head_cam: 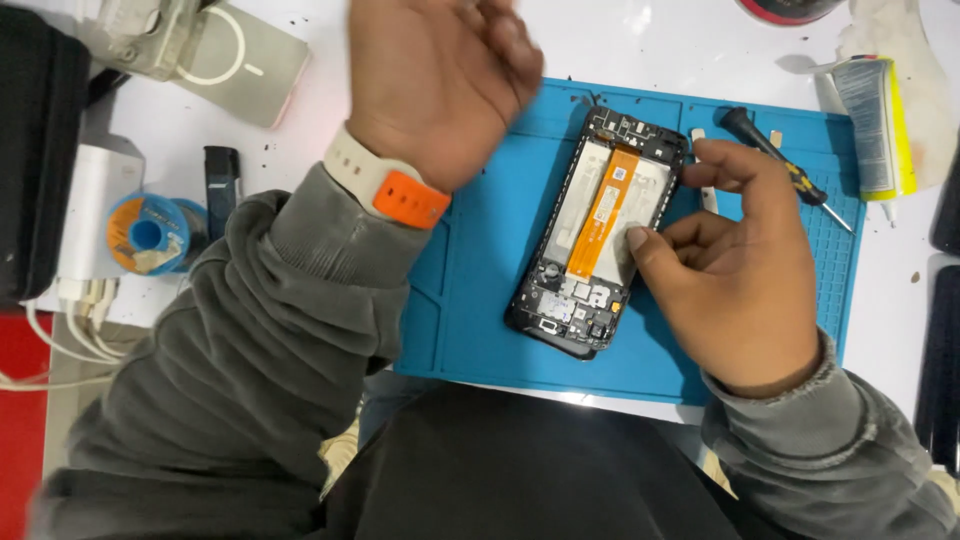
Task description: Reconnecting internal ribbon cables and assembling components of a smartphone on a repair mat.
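An opened phone (597, 232) lies back-up on a blue work mat (480, 290), its orange flat cable and white battery area exposed. My right hand (735, 270) rests on the mat beside the phone's right edge, thumb tip touching the frame near the middle, fingers curled and holding nothing visible. My left hand (440, 75) is raised above the mat's upper left corner, blurred, its fingers out of sight at the top edge. A white and orange watch (385, 182) sits on that wrist.
A black-handled screwdriver (780, 165) and a small pale pry tool (703, 170) lie on the mat's upper right. A glue tube (875, 125) lies further right. A solder spool (150, 235), a black lighter (221, 180) and a white charger (95, 210) stand left.
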